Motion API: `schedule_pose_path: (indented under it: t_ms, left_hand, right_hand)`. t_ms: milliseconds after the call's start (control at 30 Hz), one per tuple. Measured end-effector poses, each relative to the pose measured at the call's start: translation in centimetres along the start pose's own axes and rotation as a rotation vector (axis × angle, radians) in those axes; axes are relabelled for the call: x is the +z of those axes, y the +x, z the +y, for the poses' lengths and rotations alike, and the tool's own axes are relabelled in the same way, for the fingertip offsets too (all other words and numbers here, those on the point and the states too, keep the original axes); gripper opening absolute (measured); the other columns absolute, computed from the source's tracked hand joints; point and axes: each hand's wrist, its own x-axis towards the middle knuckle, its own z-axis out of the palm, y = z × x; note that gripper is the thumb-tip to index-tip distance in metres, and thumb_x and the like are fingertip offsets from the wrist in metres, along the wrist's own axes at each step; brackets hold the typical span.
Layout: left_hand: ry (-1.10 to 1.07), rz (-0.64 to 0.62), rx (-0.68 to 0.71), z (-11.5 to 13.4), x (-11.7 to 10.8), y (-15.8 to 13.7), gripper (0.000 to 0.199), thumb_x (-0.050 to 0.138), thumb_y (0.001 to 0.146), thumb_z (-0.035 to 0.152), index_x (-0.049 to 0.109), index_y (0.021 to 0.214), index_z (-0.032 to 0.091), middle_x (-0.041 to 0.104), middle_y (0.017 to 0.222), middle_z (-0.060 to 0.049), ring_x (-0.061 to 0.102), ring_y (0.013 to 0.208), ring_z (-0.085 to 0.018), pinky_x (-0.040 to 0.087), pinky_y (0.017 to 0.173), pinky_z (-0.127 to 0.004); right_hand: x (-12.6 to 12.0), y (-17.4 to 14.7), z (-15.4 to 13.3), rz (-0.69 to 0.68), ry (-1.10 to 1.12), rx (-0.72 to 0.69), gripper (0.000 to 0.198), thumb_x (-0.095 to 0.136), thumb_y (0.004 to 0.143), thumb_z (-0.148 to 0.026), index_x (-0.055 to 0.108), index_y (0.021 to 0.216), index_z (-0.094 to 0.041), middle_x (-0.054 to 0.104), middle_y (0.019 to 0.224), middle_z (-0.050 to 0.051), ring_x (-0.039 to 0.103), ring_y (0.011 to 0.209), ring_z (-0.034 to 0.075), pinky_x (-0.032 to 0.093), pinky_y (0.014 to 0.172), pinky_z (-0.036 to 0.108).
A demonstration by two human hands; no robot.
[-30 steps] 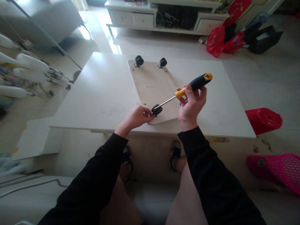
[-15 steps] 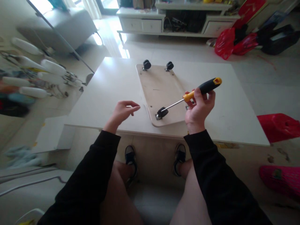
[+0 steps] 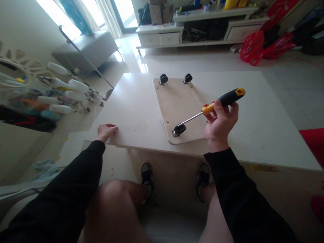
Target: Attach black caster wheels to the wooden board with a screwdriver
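Note:
In my right hand is a screwdriver with a black and yellow handle, held tilted over the board. Its metal shaft runs down to the left, and its tip is at the near-left caster. The pale wooden board lies on the white table with its casters facing up. Two more casters, a far-left one and a far-right one, stand along its far edge. My right hand hides the near-right corner. My left hand rests at the table's left front, fingers curled together; whatever they may hold is hidden.
The white table ends just before my knees. Beyond it stands a white cabinet with drawers, with red plastic bags on the floor nearby. At the left are a grey bench and a rack with white padded arms.
My left hand has moved left, away from the board, to the table's left front. My right hand still holds the screwdriver at the same caster. The camera view has shifted.

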Motion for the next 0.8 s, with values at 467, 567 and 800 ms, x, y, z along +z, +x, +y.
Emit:
schedule_pose_path:
  t_ms: [467, 567, 800]
  left_hand:
    - [-0.258, -0.207, 0.358, 12.1, 3.3, -12.2, 0.026, 0.075, 0.077, 0.035, 0.074, 0.093, 0.015, 0.071, 0.079, -0.006, 0.069, 0.067, -0.017, 0.044, 0.05, -0.022]
    - [-0.335, -0.381, 0.466, 13.8, 5.9, -17.8, 0.025, 0.076, 0.076, 0.036, 0.075, 0.092, 0.017, 0.076, 0.089, -0.007, 0.067, 0.063, -0.015, 0.045, 0.051, -0.024]
    - [-0.336, -0.379, 0.516, 13.0, 10.6, -21.0, 0.016, 0.072, 0.074, 0.023, 0.072, 0.09, 0.018, 0.073, 0.085, -0.003, 0.054, 0.054, -0.009, 0.04, 0.051, -0.022]
  right_hand:
    - [-1.0, 0.6, -1.3, 0.032, 0.045, -0.002, 0.049, 0.084, 0.073, -0.04, 0.051, 0.107, -0.028, 0.067, 0.092, -0.008, 0.076, 0.069, 0.014, 0.065, 0.06, 0.028]
    - [-1.6, 0.0, -1.9, 0.017, 0.016, -0.028, 0.047, 0.084, 0.074, -0.039, 0.05, 0.105, -0.028, 0.067, 0.092, -0.008, 0.077, 0.069, 0.014, 0.065, 0.06, 0.028]
    - [-2.8, -2.1, -1.8, -0.092, -0.069, -0.125, 0.049, 0.088, 0.074, -0.036, 0.049, 0.102, -0.027, 0.067, 0.094, -0.008, 0.078, 0.072, 0.015, 0.066, 0.067, 0.03]
